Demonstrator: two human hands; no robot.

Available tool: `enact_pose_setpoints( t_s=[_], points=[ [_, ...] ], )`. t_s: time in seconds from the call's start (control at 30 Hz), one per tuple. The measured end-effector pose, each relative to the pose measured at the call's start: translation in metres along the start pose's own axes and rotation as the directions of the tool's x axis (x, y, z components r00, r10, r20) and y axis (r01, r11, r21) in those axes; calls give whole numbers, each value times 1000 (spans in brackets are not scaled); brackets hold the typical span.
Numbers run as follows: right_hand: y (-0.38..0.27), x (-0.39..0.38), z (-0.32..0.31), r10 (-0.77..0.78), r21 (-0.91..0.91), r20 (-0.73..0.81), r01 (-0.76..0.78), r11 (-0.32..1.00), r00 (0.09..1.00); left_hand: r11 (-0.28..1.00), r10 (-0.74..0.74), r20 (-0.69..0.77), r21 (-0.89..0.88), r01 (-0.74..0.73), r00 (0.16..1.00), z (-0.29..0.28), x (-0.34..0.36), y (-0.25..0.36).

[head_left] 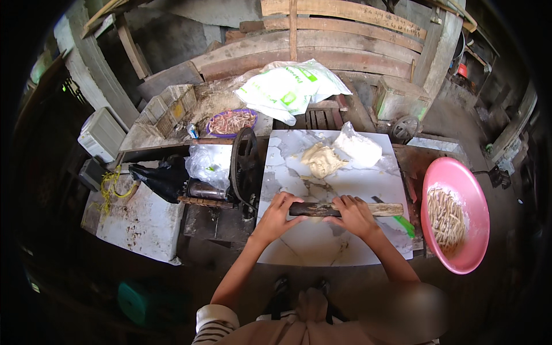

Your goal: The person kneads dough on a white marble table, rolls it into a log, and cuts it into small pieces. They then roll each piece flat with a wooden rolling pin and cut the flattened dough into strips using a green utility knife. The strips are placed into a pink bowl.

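Observation:
A worn wooden stick (313,209), dark at its left end and paler at its right, lies crosswise over a white marbled board (333,247). My left hand (278,218) is closed around its left end, thumb on the near side. Further right, my right hand (353,216) grips the same stick from above, fingers over it. Beyond the hands sits a lump of pale dough (322,161), with a clear bag of white flour (359,146) beside it. A knife with a green handle (405,226) lies partly under the stick's right part.
Right of the board, a pink basin (486,213) holds dough strips. To the left stands a machine with a dark wheel (244,161), a plastic bag (205,167) on it. Farther back are white-and-green sacks (293,89), a purple-rimmed tray (210,130) and a crate (167,109).

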State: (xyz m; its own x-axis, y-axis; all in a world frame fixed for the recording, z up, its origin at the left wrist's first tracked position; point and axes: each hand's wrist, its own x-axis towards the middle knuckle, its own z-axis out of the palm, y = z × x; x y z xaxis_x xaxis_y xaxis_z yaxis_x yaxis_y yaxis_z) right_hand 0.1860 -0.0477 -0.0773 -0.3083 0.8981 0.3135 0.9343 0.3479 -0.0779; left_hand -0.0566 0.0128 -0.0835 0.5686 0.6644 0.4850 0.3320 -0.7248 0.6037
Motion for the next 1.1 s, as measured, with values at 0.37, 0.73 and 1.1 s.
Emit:
enact_pose_setpoints(
  t_s=[0.37, 0.73, 1.1],
  points=[
    [-31, -1, 44, 243, -61, -238, -265, 962, 940, 932, -345, -158, 58, 357, 925, 66, 17, -31],
    [1, 46, 78, 583, -55, -210, -605, 794, 785, 919, -341, -186, 143, 369, 922, 86, 58, -59],
    [-48, -12, 62, 363, -11, -226, -375, 927, 904, 896, -270, -46, 354, 269, 962, 81, -29, -20]
  ],
)
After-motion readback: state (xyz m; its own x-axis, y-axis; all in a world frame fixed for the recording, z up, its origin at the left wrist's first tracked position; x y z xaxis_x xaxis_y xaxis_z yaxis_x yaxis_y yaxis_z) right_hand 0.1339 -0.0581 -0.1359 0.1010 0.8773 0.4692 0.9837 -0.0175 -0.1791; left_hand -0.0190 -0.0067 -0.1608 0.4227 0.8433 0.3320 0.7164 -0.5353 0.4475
